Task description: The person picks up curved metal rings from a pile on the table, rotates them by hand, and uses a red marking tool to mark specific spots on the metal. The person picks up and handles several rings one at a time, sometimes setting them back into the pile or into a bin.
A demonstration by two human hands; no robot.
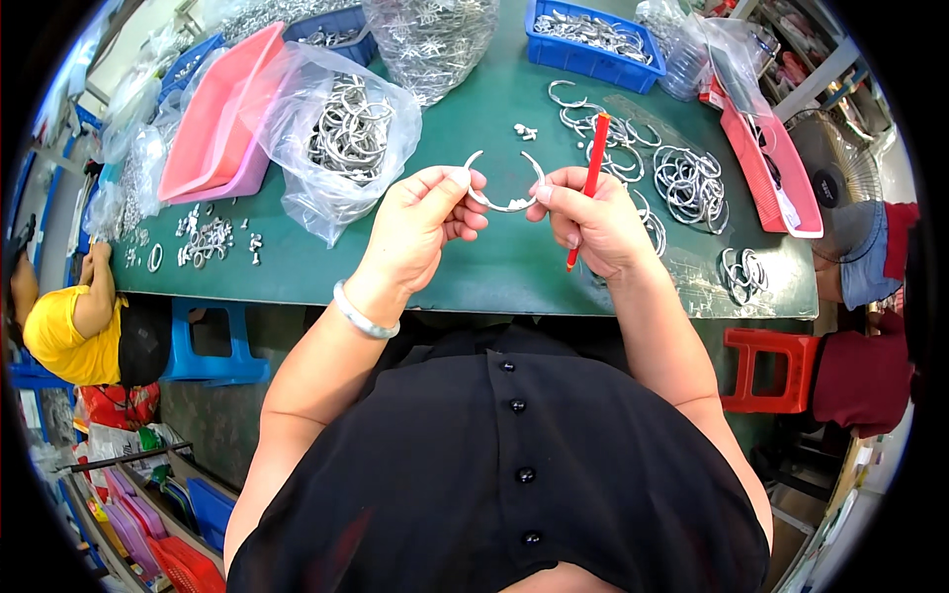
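Observation:
Between my two hands, just above the green table point(450, 272), is an open silver bangle point(510, 207) with its gap facing away from me. Thumb and fingers of my left hand point(427, 210) pinch its left side. On its right side my right hand point(589, 219) grips it, with a slim red pen or pencil point(595, 168) also tucked in the fingers, slanting upward. A pale bangle point(364, 311) circles my left wrist. To the right of my right hand lie loose silver bangles point(690, 188). Some small silver pieces point(526, 131) rest beyond the held bangle.
A clear bag of silver rings point(351, 128) and stacked pink trays point(222, 114) stand left. A blue bin point(593, 49) of metal parts is at the back, a pink tray point(776, 173) right. A person in yellow point(74, 331) sits left. A red stool point(769, 371) stands right.

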